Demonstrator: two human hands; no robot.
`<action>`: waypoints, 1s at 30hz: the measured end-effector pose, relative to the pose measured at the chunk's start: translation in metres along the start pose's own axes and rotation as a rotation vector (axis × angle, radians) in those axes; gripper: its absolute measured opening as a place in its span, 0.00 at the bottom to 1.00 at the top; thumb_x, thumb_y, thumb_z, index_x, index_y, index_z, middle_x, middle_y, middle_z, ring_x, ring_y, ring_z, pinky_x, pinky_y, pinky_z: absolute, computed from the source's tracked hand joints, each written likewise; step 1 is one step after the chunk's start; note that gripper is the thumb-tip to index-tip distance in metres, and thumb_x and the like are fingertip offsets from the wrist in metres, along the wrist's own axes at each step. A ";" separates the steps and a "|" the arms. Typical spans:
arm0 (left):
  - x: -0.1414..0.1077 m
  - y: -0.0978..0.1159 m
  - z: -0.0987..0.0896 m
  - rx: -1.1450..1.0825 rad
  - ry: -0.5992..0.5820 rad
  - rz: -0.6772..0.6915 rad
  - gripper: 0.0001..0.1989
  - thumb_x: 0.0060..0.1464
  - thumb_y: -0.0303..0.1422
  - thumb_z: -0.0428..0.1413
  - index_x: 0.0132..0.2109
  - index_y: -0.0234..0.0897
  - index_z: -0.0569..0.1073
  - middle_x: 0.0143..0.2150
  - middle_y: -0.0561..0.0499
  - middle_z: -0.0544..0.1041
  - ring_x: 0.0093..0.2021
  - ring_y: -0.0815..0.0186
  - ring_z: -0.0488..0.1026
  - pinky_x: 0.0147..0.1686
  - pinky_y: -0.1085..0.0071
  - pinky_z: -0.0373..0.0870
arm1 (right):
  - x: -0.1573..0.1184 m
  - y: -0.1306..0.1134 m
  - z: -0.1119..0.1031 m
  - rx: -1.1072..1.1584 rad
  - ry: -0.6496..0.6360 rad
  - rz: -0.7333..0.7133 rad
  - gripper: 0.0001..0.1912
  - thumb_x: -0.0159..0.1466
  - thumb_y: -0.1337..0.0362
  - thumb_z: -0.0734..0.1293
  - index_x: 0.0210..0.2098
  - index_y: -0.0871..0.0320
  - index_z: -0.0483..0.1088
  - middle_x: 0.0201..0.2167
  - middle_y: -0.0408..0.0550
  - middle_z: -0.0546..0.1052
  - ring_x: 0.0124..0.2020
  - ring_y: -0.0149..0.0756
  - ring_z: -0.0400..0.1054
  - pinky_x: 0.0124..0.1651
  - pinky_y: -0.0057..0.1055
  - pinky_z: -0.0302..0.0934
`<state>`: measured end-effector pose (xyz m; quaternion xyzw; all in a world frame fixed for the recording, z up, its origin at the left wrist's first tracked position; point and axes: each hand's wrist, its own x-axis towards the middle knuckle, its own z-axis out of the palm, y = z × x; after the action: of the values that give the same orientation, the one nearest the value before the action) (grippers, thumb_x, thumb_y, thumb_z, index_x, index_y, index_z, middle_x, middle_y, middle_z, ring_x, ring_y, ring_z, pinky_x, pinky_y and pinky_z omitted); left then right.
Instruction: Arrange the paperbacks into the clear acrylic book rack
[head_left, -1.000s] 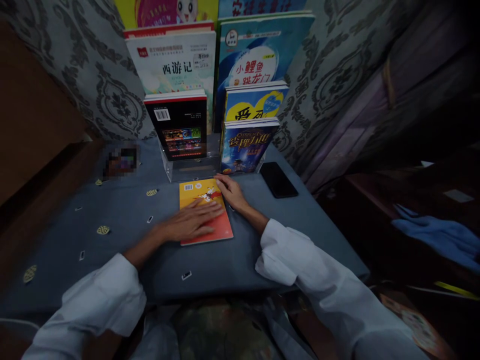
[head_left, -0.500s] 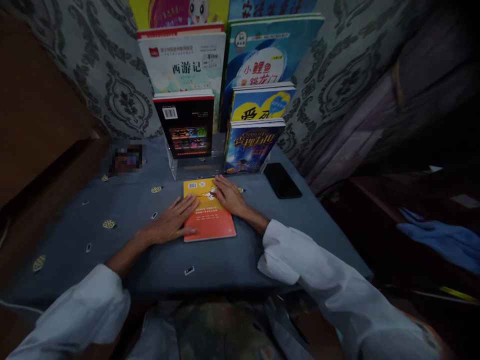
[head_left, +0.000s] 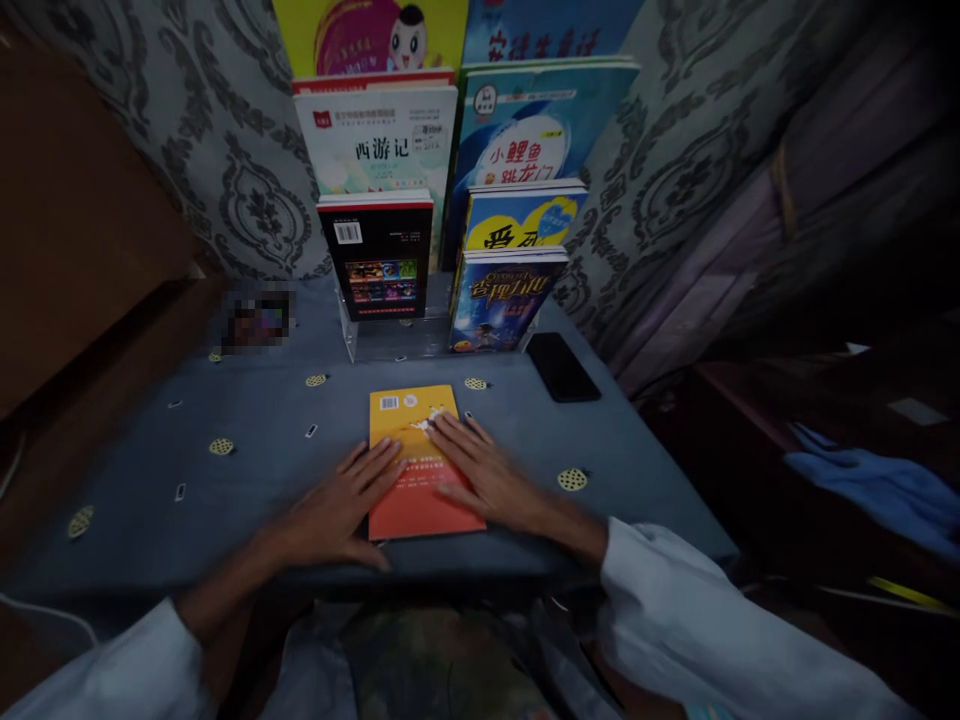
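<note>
A yellow-and-orange book [head_left: 427, 510] lies flat on the table, its barcode at the far left corner. My left hand [head_left: 341, 505] rests over the book's left edge, fingers stretched out on the cover and the thumb toward the near corner. Across the right side of the cover lies my right hand [head_left: 484, 470], fingers extended and a little spread. Neither hand is wrapped around the book. Beyond it stands a clear book rack [head_left: 375, 345], with a black book [head_left: 382, 270] at the front left and a dark blue book [head_left: 502, 305] at the front right.
Taller books, among them a white book [head_left: 382, 140] and a teal book [head_left: 540, 110], rise behind in the rack. A black phone [head_left: 562, 367] lies right of the rack on the patterned grey-blue tablecloth [head_left: 262, 420]. A blue cloth [head_left: 870, 485] hangs off to the right.
The book has slid toward me, away from the rack, with both hands on it. My right hand has come nearer to me on the cover. The view has tilted slightly.
</note>
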<state>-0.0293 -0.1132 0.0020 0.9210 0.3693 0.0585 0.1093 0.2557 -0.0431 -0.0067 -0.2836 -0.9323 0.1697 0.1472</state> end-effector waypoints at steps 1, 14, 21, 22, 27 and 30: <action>-0.005 0.008 0.002 -0.004 -0.002 0.008 0.61 0.49 0.65 0.53 0.74 0.41 0.28 0.76 0.35 0.41 0.75 0.45 0.42 0.70 0.46 0.44 | -0.011 -0.006 -0.002 0.004 -0.012 -0.014 0.41 0.70 0.44 0.58 0.73 0.60 0.43 0.74 0.60 0.48 0.75 0.47 0.38 0.73 0.55 0.39; -0.030 0.051 -0.002 0.000 0.139 0.089 0.39 0.63 0.30 0.53 0.74 0.41 0.42 0.72 0.41 0.58 0.72 0.55 0.54 0.70 0.52 0.52 | -0.073 -0.028 -0.019 0.138 -0.099 -0.191 0.44 0.66 0.62 0.69 0.74 0.50 0.41 0.75 0.55 0.45 0.75 0.46 0.35 0.73 0.48 0.43; 0.006 0.020 -0.039 -0.705 0.450 -0.136 0.31 0.63 0.53 0.50 0.66 0.43 0.65 0.60 0.42 0.74 0.60 0.50 0.71 0.63 0.54 0.63 | -0.039 -0.009 -0.024 0.470 0.278 0.010 0.24 0.70 0.55 0.64 0.65 0.49 0.64 0.62 0.53 0.72 0.63 0.44 0.67 0.65 0.47 0.61; 0.015 0.015 -0.039 -0.791 0.494 -0.201 0.31 0.63 0.53 0.49 0.66 0.41 0.65 0.58 0.42 0.75 0.58 0.51 0.72 0.61 0.56 0.66 | -0.031 -0.005 -0.025 0.528 0.318 0.075 0.23 0.69 0.53 0.64 0.62 0.50 0.68 0.59 0.52 0.75 0.60 0.45 0.69 0.63 0.46 0.64; 0.055 -0.006 -0.028 -0.837 0.654 -0.379 0.27 0.64 0.50 0.48 0.62 0.37 0.65 0.57 0.44 0.75 0.57 0.57 0.71 0.59 0.60 0.68 | 0.008 0.011 -0.025 0.734 0.499 0.278 0.21 0.66 0.46 0.65 0.47 0.55 0.77 0.47 0.49 0.81 0.49 0.45 0.75 0.55 0.43 0.69; 0.062 -0.012 -0.025 -0.851 0.677 -0.374 0.25 0.65 0.49 0.47 0.61 0.37 0.63 0.56 0.43 0.75 0.56 0.58 0.72 0.55 0.62 0.70 | 0.022 0.011 -0.026 0.761 0.500 0.332 0.23 0.64 0.43 0.65 0.40 0.56 0.77 0.39 0.49 0.82 0.38 0.42 0.77 0.41 0.36 0.71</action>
<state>0.0027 -0.0575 0.0254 0.6446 0.4844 0.4734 0.3545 0.2536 -0.0156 0.0159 -0.3866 -0.6822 0.4464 0.4312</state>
